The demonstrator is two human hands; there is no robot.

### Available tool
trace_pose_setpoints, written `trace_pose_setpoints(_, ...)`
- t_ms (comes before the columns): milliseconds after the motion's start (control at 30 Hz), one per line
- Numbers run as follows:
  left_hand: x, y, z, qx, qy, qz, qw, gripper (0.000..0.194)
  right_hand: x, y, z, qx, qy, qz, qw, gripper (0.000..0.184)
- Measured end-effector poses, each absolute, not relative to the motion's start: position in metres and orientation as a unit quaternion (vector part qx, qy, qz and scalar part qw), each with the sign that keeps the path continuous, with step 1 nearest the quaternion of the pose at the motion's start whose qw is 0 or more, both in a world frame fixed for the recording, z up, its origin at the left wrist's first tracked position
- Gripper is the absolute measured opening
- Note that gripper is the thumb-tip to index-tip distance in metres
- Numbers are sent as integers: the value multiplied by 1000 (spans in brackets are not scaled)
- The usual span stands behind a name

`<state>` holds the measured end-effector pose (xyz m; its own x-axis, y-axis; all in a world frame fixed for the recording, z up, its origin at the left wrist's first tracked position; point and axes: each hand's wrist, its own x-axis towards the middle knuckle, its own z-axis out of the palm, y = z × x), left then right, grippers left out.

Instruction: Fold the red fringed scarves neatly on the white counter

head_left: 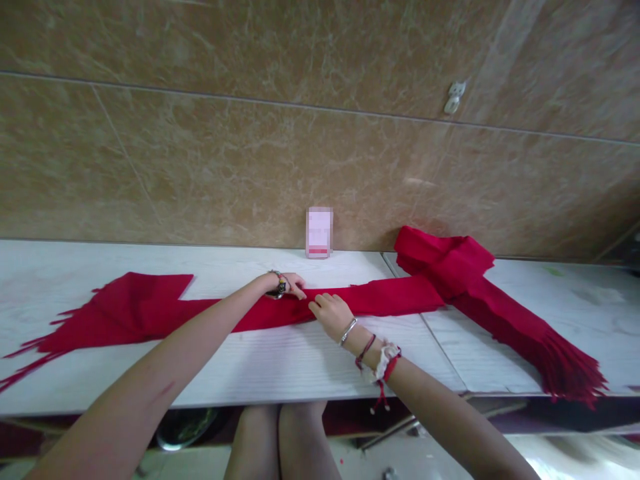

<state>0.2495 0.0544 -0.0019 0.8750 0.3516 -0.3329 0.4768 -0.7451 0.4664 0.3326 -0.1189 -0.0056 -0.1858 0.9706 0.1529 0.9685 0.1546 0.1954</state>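
A long red scarf [385, 297] lies across the white table, folded into a narrow strip along its middle. Its left end spreads wider and has loose fringe; its right part loops over itself and runs down to a fringed end near the front edge. My left hand [291, 285] is closed on the strip near its far edge, with some fingertips hidden. Just to the right, my right hand [332, 313] has its fingers curled and pinching the same strip. The two hands are a small gap apart.
The white table [280, 363] meets a brown marbled wall [240, 167]. A small blurred pink-white card or box [319, 232] stands against the wall. A small white cat-shaped hook [455, 97] is on the wall. Below the front edge sits a dark round bowl [185, 430].
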Motion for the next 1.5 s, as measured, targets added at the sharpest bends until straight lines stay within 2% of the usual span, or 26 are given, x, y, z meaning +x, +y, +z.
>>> trace_pose_setpoints(167, 246, 60, 6, 909, 212, -105, 344, 29, 331, -123, -7, 616, 767, 176, -28, 25)
trace_pose_setpoints(300, 244, 61, 16, 895, 196, -74, 395, 37, 333, -129, 7, 608, 772, 184, -32, 35)
trace_pose_setpoints(467, 269, 61, 40, 868, 152, 8, 473, 44, 346, -138, 37, 694, 698, 144, -96, 41)
trace_pose_setpoints(567, 299, 54, 65, 857, 119, 53, 498, 43, 365, -147, 60, 732, 651, 107, -173, 40)
trace_pose_setpoints(667, 335, 40, 93, 882, 102, 74, 455, 38, 395, -161, 84, 718, 640, 64, -267, 32)
trace_pose_setpoints(800, 393, 11, 119, 902, 87, 96, 411, 36, 442, -186, 100, 696, 545, -73, -461, 26)
trace_pose_setpoints(900, 430, -21, 118, 910, 88, 103, 392, 42, 472, -203, 91, 670, 394, -153, -610, 24)
trace_pose_setpoints(1000, 438, -56, 95, 921, 104, 94, 362, 56, 494, -218, 63, 666, 280, -162, -672, 20)
trace_pose_setpoints(1067, 422, -73, 70, 936, 115, 72, 325, 70, 503, -225, 40, 670, 231, -178, -683, 18)
trace_pose_setpoints(1133, 395, -83, 43, 973, 140, 3, 182, 84, 509, -230, 19, 669, 202, -193, -689, 17)
trace_pose_setpoints(1200, 367, -86, 23, 981, 164, -32, 98, 85, 513, -232, 5, 672, 199, -190, -687, 18)
trace_pose_setpoints(1267, 347, -85, 10, 983, 167, -18, 67, 81, 517, -231, -1, 689, 230, -167, -667, 24)
trace_pose_setpoints(1400, 341, -87, 2, 978, 202, 30, 53, 76, 530, -226, 1, 731, 354, -112, -573, 50)
trace_pose_setpoints(1500, 352, -94, -4, 971, 226, 38, 68, 77, 538, -224, 1, 747, 406, -110, -514, 56)
